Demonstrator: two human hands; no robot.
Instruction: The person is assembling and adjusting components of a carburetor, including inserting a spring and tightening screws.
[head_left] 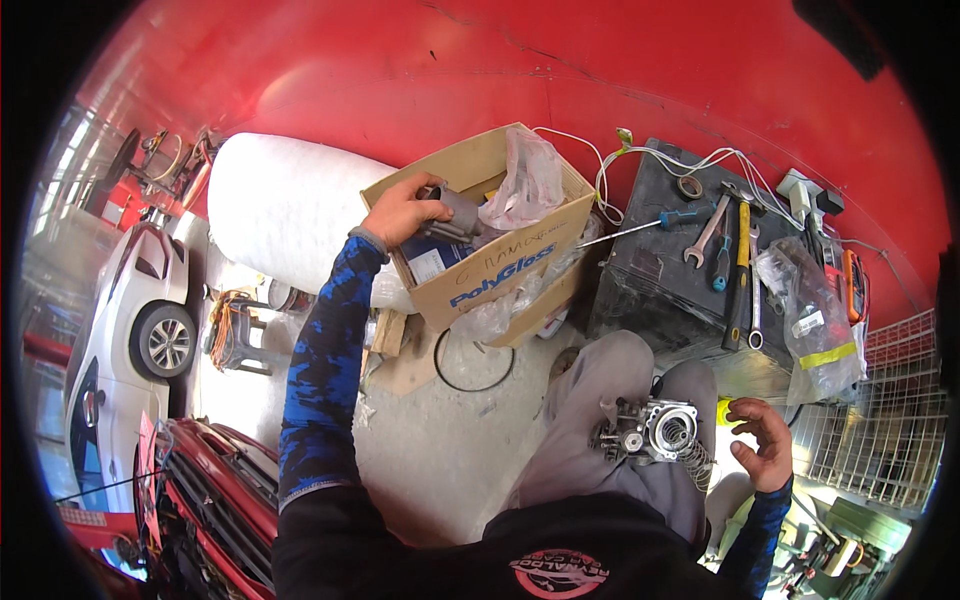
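Observation:
My left hand (402,210) is closed around a dark grey, hollow cylindrical part (455,214) at the near left edge of an open cardboard box (520,275). Inside the box, a crumpled clear plastic bag (524,180) and a blue-and-white packet (428,262) lie close to that part. On my lap rests a metal carburetor (652,430), its round opening facing up. A loose coil spring (690,452) sits at the carburetor's right side. To the right of the spring, my right hand (764,444) is held in the air with fingers apart and nothing in it.
A black-covered bench (650,285) at right carries wrenches (706,232), a hammer (741,270), screwdrivers (685,216), tape (690,186) and a plastic bag (815,320). A white roll (285,200) lies behind my left arm. A black rubber ring (440,372) is on the floor.

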